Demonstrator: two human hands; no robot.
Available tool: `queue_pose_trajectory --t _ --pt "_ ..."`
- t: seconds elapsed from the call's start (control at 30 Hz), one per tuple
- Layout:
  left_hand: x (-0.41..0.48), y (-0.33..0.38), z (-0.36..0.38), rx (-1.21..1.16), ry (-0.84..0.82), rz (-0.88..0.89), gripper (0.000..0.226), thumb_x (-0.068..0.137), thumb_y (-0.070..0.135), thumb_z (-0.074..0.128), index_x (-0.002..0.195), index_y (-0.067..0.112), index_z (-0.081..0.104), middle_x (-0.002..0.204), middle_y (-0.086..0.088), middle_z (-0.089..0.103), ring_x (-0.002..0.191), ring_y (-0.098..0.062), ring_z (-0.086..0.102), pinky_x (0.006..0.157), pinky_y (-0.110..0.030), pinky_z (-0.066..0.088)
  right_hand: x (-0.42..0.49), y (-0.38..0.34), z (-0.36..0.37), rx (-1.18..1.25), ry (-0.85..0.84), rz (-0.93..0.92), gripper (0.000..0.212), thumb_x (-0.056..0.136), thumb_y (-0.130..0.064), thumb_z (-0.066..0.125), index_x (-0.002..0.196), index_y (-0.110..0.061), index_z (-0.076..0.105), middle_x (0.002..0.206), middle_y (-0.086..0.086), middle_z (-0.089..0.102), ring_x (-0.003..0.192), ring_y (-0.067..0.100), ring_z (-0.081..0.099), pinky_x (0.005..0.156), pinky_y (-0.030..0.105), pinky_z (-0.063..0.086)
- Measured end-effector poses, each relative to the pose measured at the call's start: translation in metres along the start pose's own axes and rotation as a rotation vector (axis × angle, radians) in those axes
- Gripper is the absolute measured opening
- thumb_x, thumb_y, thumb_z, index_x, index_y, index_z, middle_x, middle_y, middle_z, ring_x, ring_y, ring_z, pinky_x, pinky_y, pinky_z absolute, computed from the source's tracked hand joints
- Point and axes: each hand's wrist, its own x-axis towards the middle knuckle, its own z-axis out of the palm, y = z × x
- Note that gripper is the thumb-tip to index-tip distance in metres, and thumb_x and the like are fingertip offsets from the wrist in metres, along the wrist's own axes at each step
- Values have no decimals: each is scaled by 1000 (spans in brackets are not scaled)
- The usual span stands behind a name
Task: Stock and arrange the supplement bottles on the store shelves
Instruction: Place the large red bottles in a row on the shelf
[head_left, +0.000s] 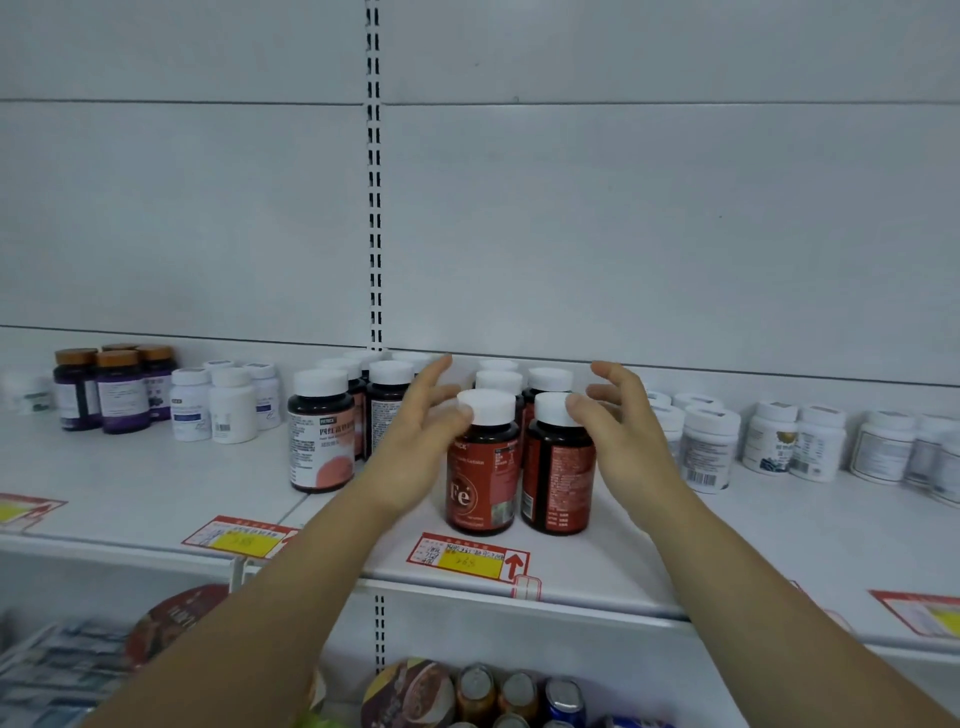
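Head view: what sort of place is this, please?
Most likely a shop, perhaps a pharmacy aisle. A white display shelf hangs on a slotted upright, price labels lie along its front edge, and supplement bottles stand in rows, several of each kind.

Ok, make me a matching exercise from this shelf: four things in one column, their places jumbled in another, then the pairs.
Things:
1 Fe bottle
2 purple bottles
3 arrow price tag
4 cans

Places:
A far left on the shelf
B on its front edge
C between the left hand and right hand
D below the shelf

Pairs: 1-C, 2-A, 3-B, 4-D
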Motion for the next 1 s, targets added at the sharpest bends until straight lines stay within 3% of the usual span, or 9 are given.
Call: queue_pose_trajectory --t 0.13,0.27,0.57,0.77,0.87,1.0 --pt "16 23 -13 198 -3 -33 42 96 42 42 137 45 35 143 9 39 122 -12 42 95 -32 38 8 -16 0 -32 35 -94 44 86 -37 61 128 -38 46 133 -9 46 124 6 42 101 28 34" --pt "36 43 -17 423 -76 -51 44 92 48 48 135 42 41 143 9 41 121 -13 47 92 -29 43 25 -33 0 -180 -42 -136 45 85 -44 60 128 -39 48 131 -12 47 117 4 43 95 28 35" --pt "95 54 -15 710 -331 -60 47 87 41 63 130 32 49 136 0 48 112 -13 48 89 -26 35 87 -37 -1 -570 -296 22 56 87 -45 62 138 -31 43 144 2 43 118 15 48 88 27 39" --pt "110 37 -15 757 -368 -93 40 85 37 66 123 27 57 123 1 59 106 -15 54 89 -25 41 107 -19 -1 -775 -416 28 58 90 -42 60 142 -22 42 144 5 43 125 20 47 96 27 36" --pt "114 33 -15 705 -344 -134 30 85 35 67 113 26 63 110 3 64 100 -16 60 84 -31 48 118 -11 0 -786 -441 21 52 90 -45 59 135 -21 50 138 4 49 114 19 53 89 26 39" --pt "118 29 -15 644 -363 -147 29 82 33 71 108 25 65 101 10 66 94 -8 62 81 -26 52 126 -2 1 -761 -447 -6 44 86 -49 62 121 -23 59 124 2 58 100 16 56 81 26 41"
